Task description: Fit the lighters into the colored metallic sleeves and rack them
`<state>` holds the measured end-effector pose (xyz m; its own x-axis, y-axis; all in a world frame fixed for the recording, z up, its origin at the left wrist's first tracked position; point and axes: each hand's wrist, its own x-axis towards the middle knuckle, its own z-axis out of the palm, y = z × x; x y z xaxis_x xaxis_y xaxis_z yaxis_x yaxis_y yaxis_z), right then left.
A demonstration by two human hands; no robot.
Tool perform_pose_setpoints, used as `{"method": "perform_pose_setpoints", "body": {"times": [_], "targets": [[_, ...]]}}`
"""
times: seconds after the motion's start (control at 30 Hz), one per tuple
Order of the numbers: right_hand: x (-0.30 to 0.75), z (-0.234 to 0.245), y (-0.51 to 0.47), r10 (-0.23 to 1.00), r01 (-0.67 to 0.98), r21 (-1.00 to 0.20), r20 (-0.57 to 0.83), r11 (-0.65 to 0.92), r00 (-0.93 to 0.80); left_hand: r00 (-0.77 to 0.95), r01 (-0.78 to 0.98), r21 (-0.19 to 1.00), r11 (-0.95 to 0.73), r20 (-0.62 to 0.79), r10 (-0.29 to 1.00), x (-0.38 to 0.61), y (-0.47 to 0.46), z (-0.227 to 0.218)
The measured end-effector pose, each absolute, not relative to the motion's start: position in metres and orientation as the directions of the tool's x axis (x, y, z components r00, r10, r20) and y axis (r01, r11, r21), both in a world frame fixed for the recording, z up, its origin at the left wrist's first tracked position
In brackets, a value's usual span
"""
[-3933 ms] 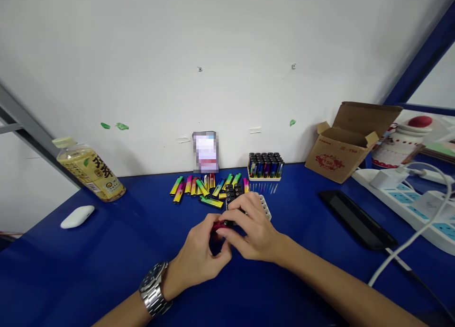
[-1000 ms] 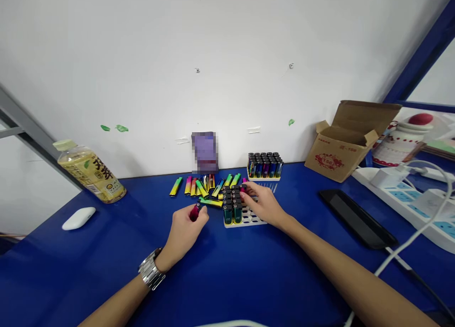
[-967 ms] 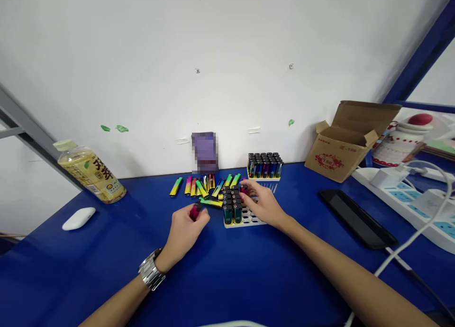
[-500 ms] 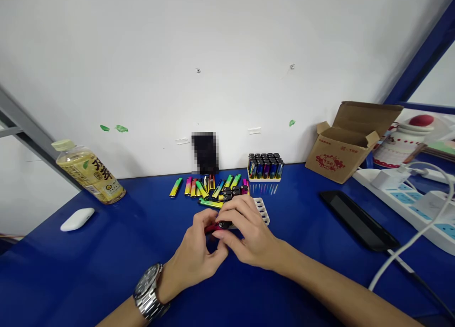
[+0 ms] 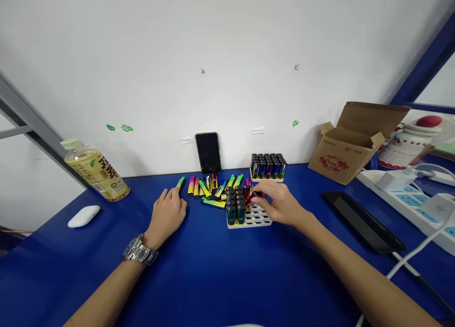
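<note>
A white slotted tray [image 5: 256, 219] on the blue table holds several upright lighters [image 5: 236, 203] in its left rows. My right hand [image 5: 280, 205] pinches a red lighter [image 5: 253, 195] over the tray's far side. Behind the tray lies a loose pile of rainbow-coloured lighters [image 5: 209, 186]. My left hand [image 5: 168, 213], with a steel watch [image 5: 140, 250] on the wrist, reaches toward the pile's left end, fingers touching a green-tipped lighter [image 5: 181, 182]; its fingers are loosely curled and hold nothing I can see.
A full tray of dark lighters [image 5: 268, 167] stands by the wall, next to a propped phone [image 5: 208, 152]. At left are a tea bottle [image 5: 94, 169] and a white mouse [image 5: 84, 215]. At right are an open cardboard box [image 5: 351, 144], a black phone [image 5: 362, 220] and a power strip [image 5: 408, 201].
Both hands were together at the tray's front, passing a red lighter. Now my right hand has carried it to the tray's far side, and my left hand has gone left to the pile.
</note>
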<state>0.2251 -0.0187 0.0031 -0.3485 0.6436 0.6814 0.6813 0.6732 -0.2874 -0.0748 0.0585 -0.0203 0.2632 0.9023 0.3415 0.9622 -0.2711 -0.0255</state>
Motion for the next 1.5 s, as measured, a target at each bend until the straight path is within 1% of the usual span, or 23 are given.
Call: {"method": "perform_pose_setpoints", "body": {"times": [0.07, 0.13, 0.23, 0.37, 0.5, 0.53, 0.6, 0.67, 0.73, 0.77, 0.83, 0.87, 0.9, 0.97, 1.03, 1.07, 1.13, 1.2, 1.27, 1.37, 1.43, 1.5], "targets": [[0.221, 0.003, -0.019, 0.649, 0.720, -0.218, 0.649, 0.659, -0.398, 0.256, 0.966, -0.055, -0.252, 0.320, 0.912, -0.073, 0.054, -0.016], [0.220, 0.003, -0.019, 0.669, 0.763, -0.185, 0.633, 0.620, -0.390, 0.248, 0.967, -0.133, -0.219, 0.276, 0.928, -0.070, 0.049, -0.010], [0.220, 0.002, -0.018, 0.704, 0.795, -0.211, 0.624, 0.569, -0.339, 0.249, 0.950, -0.240, -0.199, 0.200, 0.948, -0.066, 0.041, -0.003], [0.220, 0.000, -0.015, 0.717, 0.758, -0.291, 0.623, 0.584, -0.313, 0.226, 0.953, -0.239, -0.185, 0.161, 0.961, -0.064, 0.036, -0.003], [0.214, -0.002, -0.015, 0.677, 0.711, -0.306, 0.664, 0.633, -0.317, 0.225, 0.955, -0.228, -0.189, 0.144, 0.964, -0.066, 0.034, -0.001], [0.213, -0.002, -0.016, 0.670, 0.705, -0.306, 0.670, 0.640, -0.318, 0.226, 0.959, -0.208, -0.193, 0.152, 0.962, -0.067, 0.033, 0.000], [0.209, -0.003, -0.016, 0.667, 0.704, -0.305, 0.676, 0.641, -0.314, 0.228, 0.971, -0.118, -0.207, 0.202, 0.953, -0.066, 0.033, 0.002], [0.207, -0.004, -0.017, 0.681, 0.714, -0.318, 0.669, 0.624, -0.297, 0.214, 0.973, 0.028, -0.230, 0.270, 0.939, -0.065, 0.032, 0.003], [0.205, -0.006, -0.016, 0.704, 0.728, -0.341, 0.657, 0.595, -0.268, 0.188, 0.938, 0.232, -0.258, 0.286, 0.940, -0.062, 0.032, 0.002], [0.204, -0.006, -0.015, 0.714, 0.733, -0.352, 0.652, 0.582, -0.254, 0.180, 0.893, 0.357, -0.272, 0.270, 0.946, -0.060, 0.031, 0.001], [0.203, -0.006, -0.015, 0.740, 0.739, -0.382, 0.633, 0.555, -0.228, 0.204, 0.732, 0.613, -0.296, 0.218, 0.954, -0.055, 0.030, -0.004], [0.203, -0.006, -0.016, 0.761, 0.739, -0.409, 0.613, 0.535, -0.212, 0.227, 0.630, 0.717, -0.298, 0.197, 0.954, -0.052, 0.030, -0.007], [0.203, -0.005, -0.017, 0.789, 0.736, -0.446, 0.583, 0.509, -0.193, 0.249, 0.529, 0.797, -0.292, 0.184, 0.951, -0.050, 0.029, -0.010], [0.205, -0.002, -0.020, 0.849, 0.731, -0.522, 0.508, 0.439, -0.147, 0.286, 0.352, 0.901, -0.255, 0.156, 0.945, -0.044, 0.027, -0.015], [0.208, 0.003, -0.023, 0.874, 0.728, -0.556, 0.469, 0.402, -0.125, 0.315, 0.211, 0.959, -0.190, 0.118, 0.942, -0.040, 0.024, -0.017], [0.211, 0.006, -0.024, 0.870, 0.729, -0.551, 0.477, 0.407, -0.125, 0.330, 0.159, 0.974, -0.159, 0.099, 0.939, -0.038, 0.023, -0.017], [0.215, 0.013, -0.022, 0.840, 0.738, -0.512, 0.525, 0.439, -0.135, 0.353, 0.106, 0.987, -0.120, 0.076, 0.932, -0.036, 0.021, -0.017], [0.217, 0.022, -0.014, 0.818, 0.770, -0.446, 0.551, 0.456, -0.165, 0.354, 0.102, 0.988, -0.114, 0.071, 0.933, -0.035, 0.019, -0.016], [0.215, 0.033, 0.003, 0.825, 0.821, -0.344, 0.509, 0.455, -0.244, 0.342, 0.114, 0.986, -0.120, 0.074, 0.937, -0.034, 0.020, -0.016], [0.202, 0.049, 0.038, 0.847, 0.879, -0.128, 0.362, 0.460, -0.390, 0.327, 0.123, 0.984, -0.128, 0.081, 0.942, -0.034, 0.020, -0.019], [0.191, 0.057, 0.064, 0.874, 0.910, 0.002, 0.278, 0.415, -0.399, 0.324, 0.134, 0.982, -0.135, 0.086, 0.942, -0.035, 0.020, -0.020], [0.179, 0.060, 0.087, 0.906, 0.932, 0.093, 0.222, 0.349, -0.361, 0.326, 0.148, 0.979, -0.144, 0.089, 0.941, -0.036, 0.019, -0.021]]}}
